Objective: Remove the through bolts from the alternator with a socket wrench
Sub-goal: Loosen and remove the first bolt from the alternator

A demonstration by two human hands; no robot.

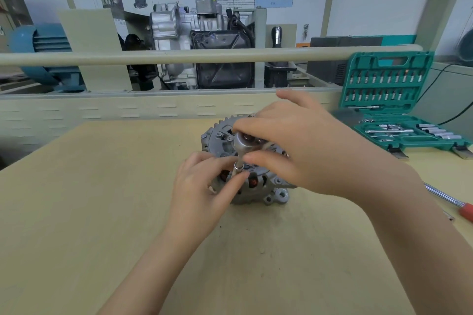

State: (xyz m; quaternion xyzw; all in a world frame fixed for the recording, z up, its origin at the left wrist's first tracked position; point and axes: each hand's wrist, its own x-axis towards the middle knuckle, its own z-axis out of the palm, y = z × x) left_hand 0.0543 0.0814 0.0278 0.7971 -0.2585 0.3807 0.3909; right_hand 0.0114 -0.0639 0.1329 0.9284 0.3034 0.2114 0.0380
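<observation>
A grey alternator (271,194) sits on the tan workbench (102,212) at the centre of the view. A chrome socket wrench (242,141) stands over its near side, its socket (237,168) pointing down onto the housing. My right hand (307,146) grips the wrench head from the right, thumb and fingers curled round it, and hides the handle. The fingertips of my left hand (204,186) pinch the socket where it meets the alternator. The bolt under the socket is hidden.
An open green socket set case (391,107) with several sockets and bits stands at the right back of the bench. A red-handled tool (450,199) lies at the right edge. Behind a beige rail (179,55) stands an engine display.
</observation>
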